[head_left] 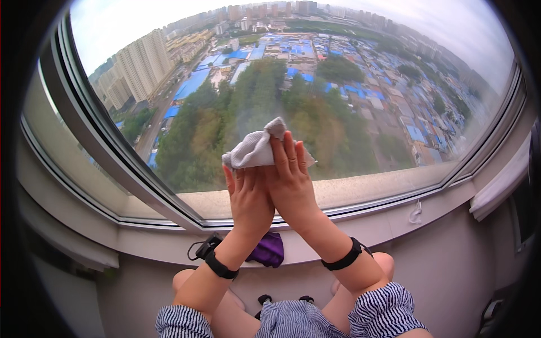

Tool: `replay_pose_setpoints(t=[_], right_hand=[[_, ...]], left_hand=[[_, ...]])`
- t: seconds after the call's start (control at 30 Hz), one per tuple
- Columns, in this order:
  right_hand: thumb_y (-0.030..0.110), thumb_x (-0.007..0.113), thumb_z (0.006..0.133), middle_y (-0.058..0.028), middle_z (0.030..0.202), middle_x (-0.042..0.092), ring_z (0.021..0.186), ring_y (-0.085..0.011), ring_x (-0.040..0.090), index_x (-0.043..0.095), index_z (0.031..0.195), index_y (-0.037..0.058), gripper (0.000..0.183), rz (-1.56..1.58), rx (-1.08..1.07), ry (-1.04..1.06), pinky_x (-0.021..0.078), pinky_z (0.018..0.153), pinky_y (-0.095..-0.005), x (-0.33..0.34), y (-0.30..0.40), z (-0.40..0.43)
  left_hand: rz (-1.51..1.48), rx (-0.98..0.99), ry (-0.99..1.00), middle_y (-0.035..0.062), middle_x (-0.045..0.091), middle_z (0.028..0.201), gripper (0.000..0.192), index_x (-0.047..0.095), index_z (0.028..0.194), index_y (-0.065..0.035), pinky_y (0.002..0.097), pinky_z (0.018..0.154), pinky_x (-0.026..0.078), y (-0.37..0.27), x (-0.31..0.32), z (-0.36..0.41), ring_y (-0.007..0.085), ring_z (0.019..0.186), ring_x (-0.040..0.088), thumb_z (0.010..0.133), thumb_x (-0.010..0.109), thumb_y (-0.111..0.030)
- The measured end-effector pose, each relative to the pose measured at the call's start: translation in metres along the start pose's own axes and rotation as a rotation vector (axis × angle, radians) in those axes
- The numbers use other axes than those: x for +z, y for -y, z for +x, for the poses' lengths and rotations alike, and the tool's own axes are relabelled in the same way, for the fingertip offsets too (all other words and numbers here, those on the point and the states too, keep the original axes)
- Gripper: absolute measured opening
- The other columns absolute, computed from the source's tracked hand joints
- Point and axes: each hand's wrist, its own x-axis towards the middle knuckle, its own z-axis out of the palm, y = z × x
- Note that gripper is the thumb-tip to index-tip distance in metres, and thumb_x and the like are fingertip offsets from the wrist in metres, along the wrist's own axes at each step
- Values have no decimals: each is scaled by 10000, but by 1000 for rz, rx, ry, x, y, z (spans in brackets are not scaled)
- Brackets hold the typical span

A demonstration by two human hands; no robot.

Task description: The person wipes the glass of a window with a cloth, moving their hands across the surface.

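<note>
A crumpled light grey cloth lies against the pane of a large window. Both hands are raised to it side by side, their inner edges touching or overlapping. My right hand presses on the cloth's right part with its fingers pointing up. At the lower left edge of the cloth is my left hand, its fingertips partly hidden under the fabric; whether it grips the fabric cannot be made out. A purple cloth hangs over the edge of the windowsill, below my wrists.
A small whitish crumpled item sits on the sill at the right. A metal window frame post rises at the left. Rolled white fabric is at the far right. Black straps with a small device are on the forearms.
</note>
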Motion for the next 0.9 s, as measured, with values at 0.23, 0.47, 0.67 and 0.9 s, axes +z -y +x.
replay_pose_setpoints(t=[0.23, 0.47, 0.67, 0.9], right_hand=[[77, 581, 837, -203, 1515, 312, 1447, -403, 240, 532, 1320, -7, 492, -8, 43, -9, 231, 1176, -525, -3, -18, -10], [52, 603, 832, -259, 1523, 246, 1437, -447, 227, 522, 1317, -18, 497, -37, 89, 2, 245, 1167, -546, -14, -35, -18], [47, 588, 863, -294, 1521, 215, 1426, -468, 232, 507, 1307, -47, 461, -79, 155, 59, 284, 1153, -546, -16, -50, -34], [70, 606, 866, -341, 1474, 236, 1395, -509, 265, 461, 1336, -73, 512, -133, 206, 57, 350, 1112, -559, -22, -67, -54]], left_hand=[[-44, 44, -28, 239, 462, 1419, 549, 489, 1351, 26, 610, 1167, 102, -12, 13, 6, 403, 1397, 334, 831, 622, -91], [-90, 71, -14, 202, 491, 1407, 503, 528, 1337, -8, 611, 1167, 84, -28, 24, 12, 395, 1398, 342, 846, 589, -97], [-89, 107, -15, 169, 523, 1381, 516, 536, 1352, -48, 590, 1176, 77, -42, 40, 10, 363, 1407, 346, 840, 582, -97], [-42, 187, 53, 102, 496, 1432, 488, 570, 1315, -66, 589, 1187, 83, -58, 57, 6, 275, 1443, 302, 830, 548, -108]])
